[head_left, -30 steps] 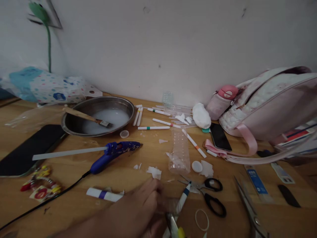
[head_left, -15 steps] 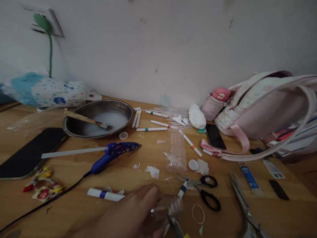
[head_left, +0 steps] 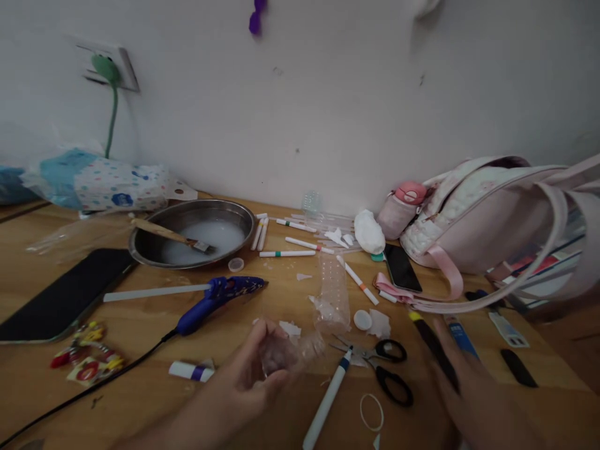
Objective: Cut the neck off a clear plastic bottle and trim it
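Note:
My left hand [head_left: 248, 381] is curled around a cut piece of clear plastic bottle [head_left: 281, 356], its ribbed end pointing right. On the right side my right hand [head_left: 478, 397], blurred, has a black utility knife with a yellow tip [head_left: 434, 347] at its thumb side; the grip is partly hidden. Between the hands lie an uncapped blue-banded marker [head_left: 328, 400], black-handled scissors [head_left: 389, 369] and a rubber band [head_left: 372, 412]. Beyond them lies a clear plastic bottle [head_left: 332, 290] on its side.
At the left are a blue glue gun [head_left: 210, 306] with its cord, a steel bowl [head_left: 248, 228] of cloudy liquid with a brush [head_left: 164, 231], and a dark phone-like slab [head_left: 70, 290]. White markers [head_left: 287, 254] lie mid-table. A pink bag [head_left: 487, 231] and phone [head_left: 402, 269] are right.
The knife has gone from beside the left hand to the right side with my right hand. My left hand has turned, showing the plastic piece. The view has tilted upward slightly.

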